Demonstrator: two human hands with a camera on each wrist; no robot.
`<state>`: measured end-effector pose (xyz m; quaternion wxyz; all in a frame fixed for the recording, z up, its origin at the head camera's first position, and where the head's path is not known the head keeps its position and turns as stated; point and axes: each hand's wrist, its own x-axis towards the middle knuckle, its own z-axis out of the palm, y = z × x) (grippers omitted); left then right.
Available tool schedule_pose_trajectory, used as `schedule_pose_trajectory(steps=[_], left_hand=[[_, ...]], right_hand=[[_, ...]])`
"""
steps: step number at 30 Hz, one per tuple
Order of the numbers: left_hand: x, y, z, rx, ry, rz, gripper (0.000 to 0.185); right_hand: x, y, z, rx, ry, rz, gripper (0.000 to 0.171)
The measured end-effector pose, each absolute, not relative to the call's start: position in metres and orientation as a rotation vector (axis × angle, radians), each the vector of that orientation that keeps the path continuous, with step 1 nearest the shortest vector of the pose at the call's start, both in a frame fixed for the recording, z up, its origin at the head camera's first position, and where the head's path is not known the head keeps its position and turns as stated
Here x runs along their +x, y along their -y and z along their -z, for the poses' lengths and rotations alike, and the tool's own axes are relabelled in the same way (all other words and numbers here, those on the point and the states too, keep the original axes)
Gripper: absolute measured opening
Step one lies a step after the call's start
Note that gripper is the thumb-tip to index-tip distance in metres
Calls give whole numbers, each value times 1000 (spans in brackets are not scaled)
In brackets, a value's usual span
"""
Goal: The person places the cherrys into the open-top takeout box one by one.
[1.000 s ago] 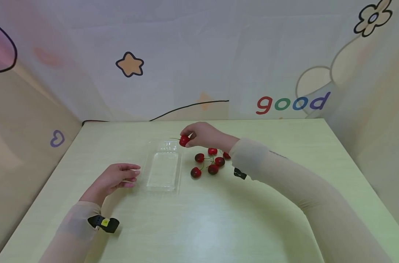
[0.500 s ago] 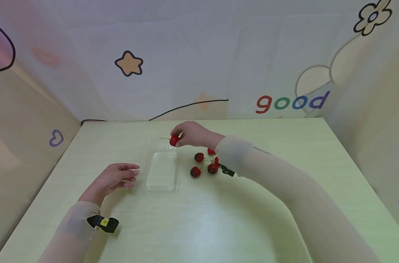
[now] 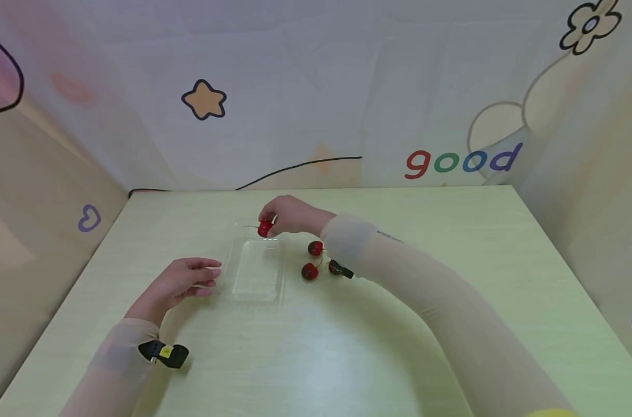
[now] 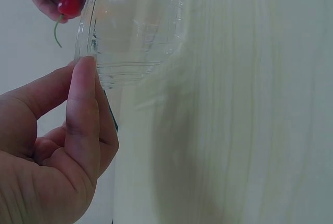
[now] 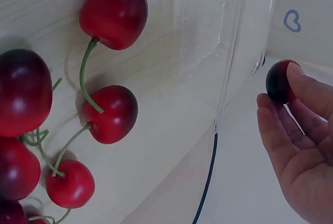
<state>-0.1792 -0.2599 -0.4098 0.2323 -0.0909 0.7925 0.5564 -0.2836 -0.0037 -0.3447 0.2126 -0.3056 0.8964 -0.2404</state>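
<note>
In the head view, my right hand (image 3: 289,214) pinches a red cherry (image 3: 265,228) between thumb and fingers, its stem pointing left. It is over the far end of a clear plastic container (image 3: 233,284). The right wrist view shows the held cherry (image 5: 280,82) beyond the container's wall. My left hand (image 3: 190,279) is at the container's left side, fingers loosely bent. In the left wrist view, its fingertips (image 4: 86,65) overlap the container's rim. Several more cherries (image 3: 309,271) lie right of the container, some hidden under my right sleeve in the head view.
The pale table (image 3: 305,359) carries the container and the loose cherries (image 5: 114,13), some with tangled green stems. A printed cloth backdrop (image 3: 295,104) stands along the back and sides. Each wrist wears a black camera strap (image 3: 164,354).
My right hand has moved left with the cherry, from the container's far right corner to above its far end. Its sleeve now covers more of the loose cherries. My left hand has stayed put.
</note>
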Motion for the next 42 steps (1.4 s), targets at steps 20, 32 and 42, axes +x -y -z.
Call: schedule_pose_trajectory(steps=[20, 32, 42], left_hand=[[-178, 258, 408, -286, -2193, -1508, 50], [-176, 261, 408, -264, -2202, -1511, 50], [-177, 261, 409, -276, -2202, -1510, 49]], right_hand=[[-293, 18, 362, -809, -2484, 584, 37], [-289, 24, 369, -802, -2483, 528, 34], [-287, 28, 377, -884, -2514, 416, 29]])
